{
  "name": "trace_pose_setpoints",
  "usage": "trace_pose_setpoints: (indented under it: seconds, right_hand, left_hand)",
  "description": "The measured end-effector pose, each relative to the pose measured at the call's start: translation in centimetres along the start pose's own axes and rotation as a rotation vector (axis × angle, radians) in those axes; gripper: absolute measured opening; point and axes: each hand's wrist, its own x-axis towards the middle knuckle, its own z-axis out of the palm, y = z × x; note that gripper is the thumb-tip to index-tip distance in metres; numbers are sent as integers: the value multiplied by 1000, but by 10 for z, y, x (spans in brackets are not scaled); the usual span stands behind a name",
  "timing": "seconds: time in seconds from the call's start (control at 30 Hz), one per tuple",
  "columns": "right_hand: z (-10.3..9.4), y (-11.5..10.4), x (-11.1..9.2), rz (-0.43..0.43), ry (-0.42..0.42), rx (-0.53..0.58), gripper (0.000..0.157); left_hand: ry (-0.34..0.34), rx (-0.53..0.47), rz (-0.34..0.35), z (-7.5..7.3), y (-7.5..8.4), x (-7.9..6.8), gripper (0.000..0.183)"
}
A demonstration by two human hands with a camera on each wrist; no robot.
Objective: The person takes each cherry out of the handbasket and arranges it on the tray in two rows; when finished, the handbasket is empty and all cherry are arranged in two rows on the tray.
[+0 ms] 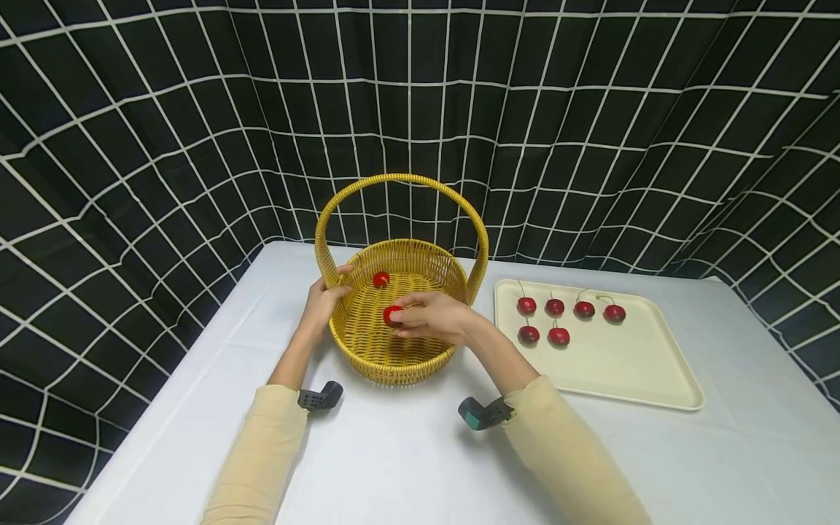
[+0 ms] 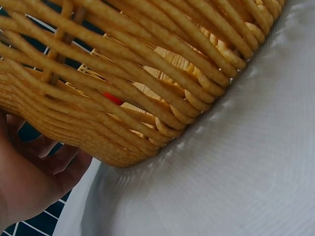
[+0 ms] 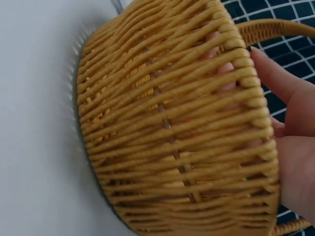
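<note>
A yellow wicker basket [image 1: 394, 373] with a tall arched handle stands on the white table. At its left side my left hand [image 1: 323, 302] grips the rim near the handle's foot; the left wrist view shows that hand [image 2: 34, 172] against the woven wall [image 2: 147, 78]. Inside the basket, my right hand [image 1: 433, 318] pinches a red cherry [image 1: 392, 315] between thumb and fingers, over the woven bottom. Another cherry [image 1: 380, 279] lies in the basket toward the back left. In the right wrist view, the basket wall [image 3: 167, 123] hides most of my right fingers and the held cherry.
To the right of the basket lies a cream tray [image 1: 630, 364] holding several dark red cherries with stems, such as one cherry [image 1: 614, 313] at the right of the back row. A black cloth [image 1: 420, 109] with white grid lines hangs behind the table.
</note>
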Motion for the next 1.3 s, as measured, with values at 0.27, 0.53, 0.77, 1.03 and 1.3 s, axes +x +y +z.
trace_pose_setpoints:
  seconds: [0.27,0.53,0.77,1.03,1.3]
  right_hand:
    - [-11,-1,-19,-47,-1,-49,36]
    - [-27,1,-40,-91,17,-62,38]
    - [-39,-1,-59,-136,46,-52,38]
    - [-51,8,-80,-122,71,-130,39]
    - [-69,20,-99,-144,107,-171,43]
  left_hand:
    - [-1,4,-4,0,0,0,49]
    - [2,3,-18,0,-1,1,49]
    - [2,-5,-15,0,-1,1,49]
    - [3,-3,-3,-1,-1,1,49]
    - [-2,-13,-9,0,-3,3,48]
